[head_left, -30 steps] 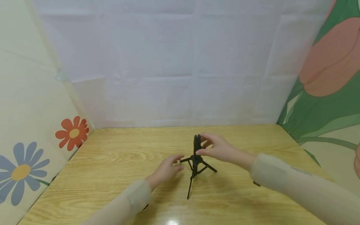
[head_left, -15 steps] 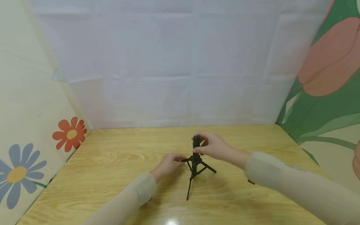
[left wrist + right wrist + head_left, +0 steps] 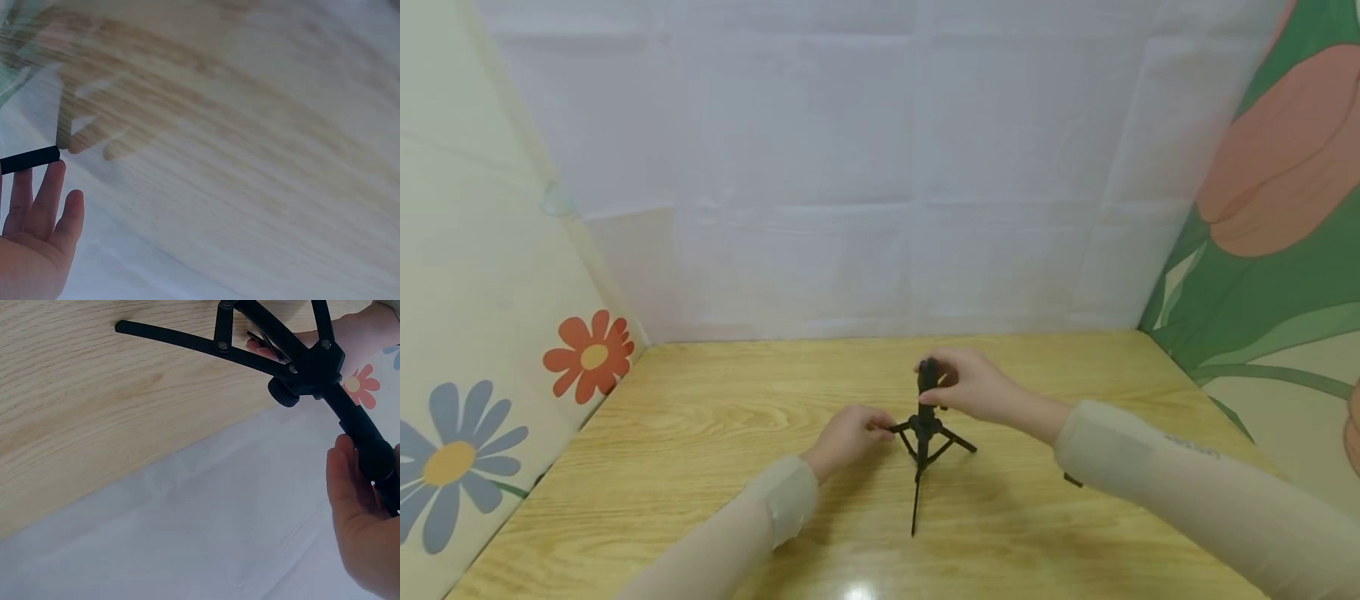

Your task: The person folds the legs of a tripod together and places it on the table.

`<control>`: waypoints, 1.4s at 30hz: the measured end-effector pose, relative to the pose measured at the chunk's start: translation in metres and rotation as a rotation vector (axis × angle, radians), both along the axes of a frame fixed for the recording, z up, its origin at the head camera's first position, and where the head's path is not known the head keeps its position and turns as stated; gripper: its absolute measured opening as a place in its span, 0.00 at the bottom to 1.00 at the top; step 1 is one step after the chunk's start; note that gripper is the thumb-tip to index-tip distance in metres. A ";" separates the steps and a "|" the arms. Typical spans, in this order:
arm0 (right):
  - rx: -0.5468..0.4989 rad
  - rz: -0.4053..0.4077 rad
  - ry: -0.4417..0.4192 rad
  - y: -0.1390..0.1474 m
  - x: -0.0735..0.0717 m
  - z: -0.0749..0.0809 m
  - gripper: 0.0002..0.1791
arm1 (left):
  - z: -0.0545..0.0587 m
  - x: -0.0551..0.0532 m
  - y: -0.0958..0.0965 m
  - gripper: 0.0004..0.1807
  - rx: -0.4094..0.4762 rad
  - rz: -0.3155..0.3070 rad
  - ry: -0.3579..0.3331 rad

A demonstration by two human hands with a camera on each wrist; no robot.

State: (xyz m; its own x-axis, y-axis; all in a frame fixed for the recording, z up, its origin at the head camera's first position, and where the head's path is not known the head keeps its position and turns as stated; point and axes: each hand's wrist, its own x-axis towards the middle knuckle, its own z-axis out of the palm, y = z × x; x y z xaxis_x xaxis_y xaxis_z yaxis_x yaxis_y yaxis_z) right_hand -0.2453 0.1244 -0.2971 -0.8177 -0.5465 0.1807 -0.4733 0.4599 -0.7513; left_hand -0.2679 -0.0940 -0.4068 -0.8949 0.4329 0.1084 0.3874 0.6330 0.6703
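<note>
A small black tripod (image 3: pixel 923 425) stands upright on the table with its legs spread. My right hand (image 3: pixel 981 387) grips its upper column; in the right wrist view, the fingers of that hand (image 3: pixel 356 519) curl round the column below a dark hub (image 3: pixel 315 369) with a ribbed knob (image 3: pixel 283 392). On the other side, my left hand (image 3: pixel 850 437) pinches the end of the left leg. The left wrist view shows this leg end (image 3: pixel 31 159) lying against the fingers of the left hand (image 3: pixel 31 250), the thumb mostly out of frame.
The wood-grain table (image 3: pixel 700 467) reaches back to a white sheet (image 3: pixel 850 167). Flower-patterned panels stand at the left (image 3: pixel 475 250) and right (image 3: pixel 1262 300). A glare spot lies near the table's front.
My left hand has moved slightly right and closed its fingers on the left leg. The tripod has turned a little, its front foot shifting right. The right hand keeps hold of the column.
</note>
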 end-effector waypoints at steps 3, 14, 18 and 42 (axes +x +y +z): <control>0.013 0.003 0.006 0.001 0.000 0.001 0.19 | 0.000 0.001 0.000 0.04 -0.031 0.013 0.021; 0.042 0.013 0.022 -0.001 0.001 0.001 0.18 | -0.001 0.005 -0.003 0.03 -0.085 0.015 0.093; 0.032 0.020 0.022 -0.002 0.001 -0.001 0.13 | -0.003 0.005 -0.004 0.03 -0.077 0.018 0.086; -0.042 0.041 0.052 -0.002 0.001 -0.005 0.12 | 0.002 0.012 -0.001 0.04 0.064 -0.011 -0.006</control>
State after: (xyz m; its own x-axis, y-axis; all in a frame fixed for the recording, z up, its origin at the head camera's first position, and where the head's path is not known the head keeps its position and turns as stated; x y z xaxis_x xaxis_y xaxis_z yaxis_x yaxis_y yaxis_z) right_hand -0.2439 0.1225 -0.3019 -0.7837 -0.5705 0.2458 -0.5299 0.4075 -0.7438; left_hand -0.2558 -0.0951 -0.4045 -0.8908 0.4351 0.1309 0.3901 0.5847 0.7112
